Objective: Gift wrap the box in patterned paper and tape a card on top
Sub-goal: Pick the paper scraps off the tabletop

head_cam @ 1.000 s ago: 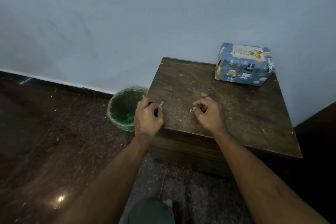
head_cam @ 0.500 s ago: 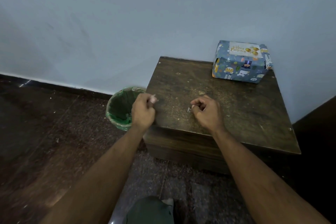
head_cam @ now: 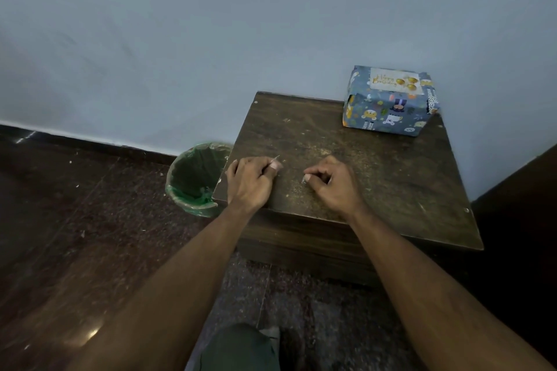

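Observation:
A box wrapped in blue patterned paper (head_cam: pixel 388 113) stands at the far right corner of the dark wooden table (head_cam: pixel 376 166), against the wall. A white "Happy Birthday" card (head_cam: pixel 393 80) lies on its top. My left hand (head_cam: pixel 248 181) rests near the table's front left edge and pinches a small pale scrap (head_cam: pixel 275 159) between thumb and fingers. About a hand's width to the right, my right hand (head_cam: pixel 334 184) is curled and pinches a tiny pale scrap (head_cam: pixel 303 179) at its fingertips. Both hands are far from the box.
A small bin lined with a green bag (head_cam: pixel 196 181) stands on the dark floor just left of the table, against the wall. My knee in dark green cloth (head_cam: pixel 241 346) shows at the bottom. A dark panel (head_cam: pixel 524 190) rises to the right of the table.
My left hand moved slightly left toward the bin, then came back over the table edge, still pinching its scrap. My right hand stayed put.

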